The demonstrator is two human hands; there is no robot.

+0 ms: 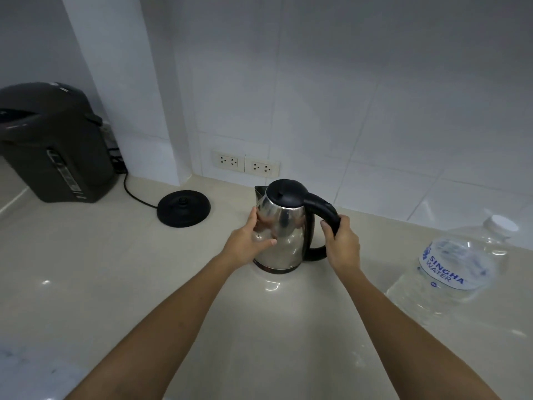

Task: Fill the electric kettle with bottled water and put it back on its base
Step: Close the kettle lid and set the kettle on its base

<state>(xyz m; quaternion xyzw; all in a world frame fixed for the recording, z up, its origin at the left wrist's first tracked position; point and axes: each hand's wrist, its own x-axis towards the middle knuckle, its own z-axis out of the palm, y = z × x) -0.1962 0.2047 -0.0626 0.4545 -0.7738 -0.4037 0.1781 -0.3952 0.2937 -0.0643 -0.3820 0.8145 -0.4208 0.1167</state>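
A steel electric kettle (285,229) with a black lid, which is down, stands upright on the pale counter (115,284), off its base. My right hand (341,242) is wrapped around the black handle. My left hand (249,239) lies flat against the kettle's steel side, fingers spread. The round black base (183,208) sits empty to the left of the kettle, its cord running back towards the wall. A large clear water bottle (455,272) with a white cap and a blue-lettered label stands at the right, capped.
A dark thermo pot (54,142) stands at the far left of the counter. Two white wall sockets (245,164) sit low on the tiled wall behind the kettle. A white pillar (129,90) juts out between the pot and the sockets.
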